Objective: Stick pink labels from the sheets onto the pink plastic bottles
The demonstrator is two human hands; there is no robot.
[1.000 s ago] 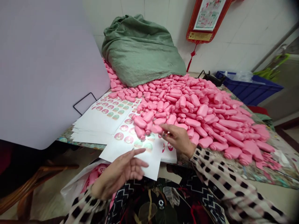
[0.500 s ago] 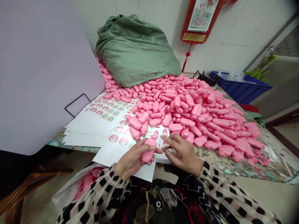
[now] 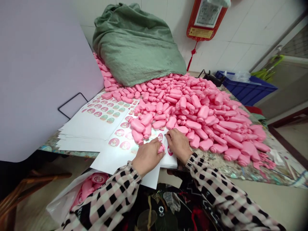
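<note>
My left hand (image 3: 147,156) is closed around a small pink plastic bottle (image 3: 161,148), held low over a white sticker sheet (image 3: 120,150) at the table's near edge. My right hand (image 3: 177,144) rests fingers-down on the same sheet just right of the bottle, fingertips at a round red sticker (image 3: 169,151); whether it holds a sticker I cannot tell. A large heap of identical pink bottles (image 3: 192,109) covers the table beyond both hands.
A stack of sticker sheets (image 3: 96,120) lies to the left. A green woven sack (image 3: 137,45) stands at the back. A blue crate (image 3: 247,89) sits far right. A clear bag with pink bottles (image 3: 81,192) hangs below the table edge by my lap.
My left hand took hold of a pink bottle and moved up onto the sticker sheet. My right hand came off the heap and dropped to the sheet beside it.
</note>
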